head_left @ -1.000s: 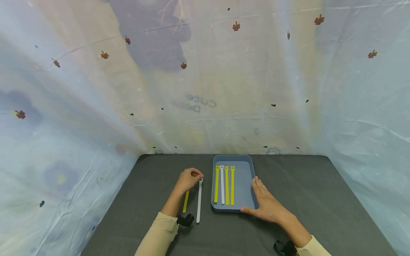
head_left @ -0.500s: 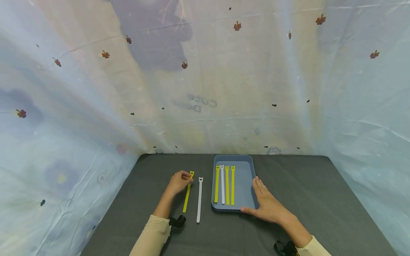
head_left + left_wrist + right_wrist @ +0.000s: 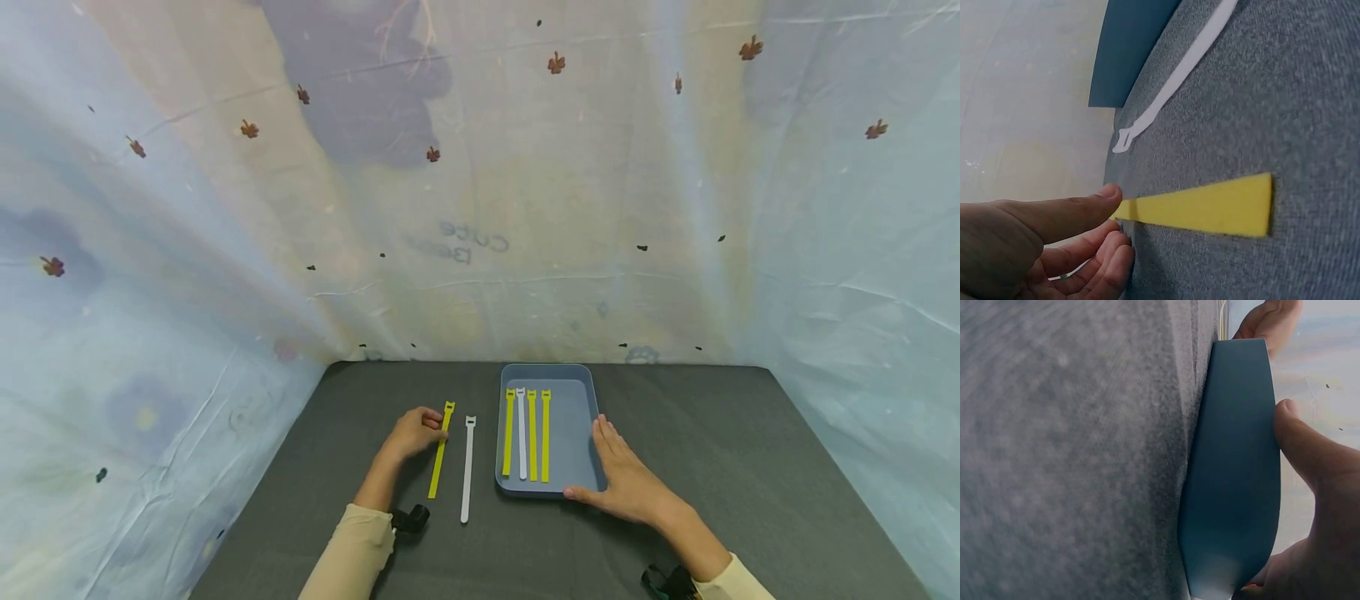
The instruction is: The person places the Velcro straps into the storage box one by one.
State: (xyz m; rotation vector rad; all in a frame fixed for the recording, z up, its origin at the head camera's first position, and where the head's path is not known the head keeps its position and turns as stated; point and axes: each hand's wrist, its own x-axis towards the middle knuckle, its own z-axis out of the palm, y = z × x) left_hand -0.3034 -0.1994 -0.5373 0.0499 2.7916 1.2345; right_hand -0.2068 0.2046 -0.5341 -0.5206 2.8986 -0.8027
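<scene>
My left hand [image 3: 414, 432] is at the upper part of a yellow hook-and-loop cable tie [image 3: 438, 462] lying on the dark cloth. In the left wrist view, the thumb [image 3: 1100, 199] and loosely bent fingers stand apart at the far end of that tie. A white cable tie [image 3: 467, 475] lies to its right. Beyond it is a blue-grey tray [image 3: 573, 442] with a white tie [image 3: 521, 442] and several yellow ties [image 3: 545, 437] side by side in its left half. My right hand [image 3: 626, 479] rests against the tray's lower right corner, thumb along the front edge and fingers along the right side.
Dark grey cloth [image 3: 712, 450] covers the table. A pale patterned curtain [image 3: 525, 208] rises behind it and along both sides. Black wrist mounts [image 3: 411, 519] sit on the forearms.
My left hand has moved left and slightly nearer, off the white tie's head to the yellow tie, uncovering both ties' heads. The right hand and tray stay put.
</scene>
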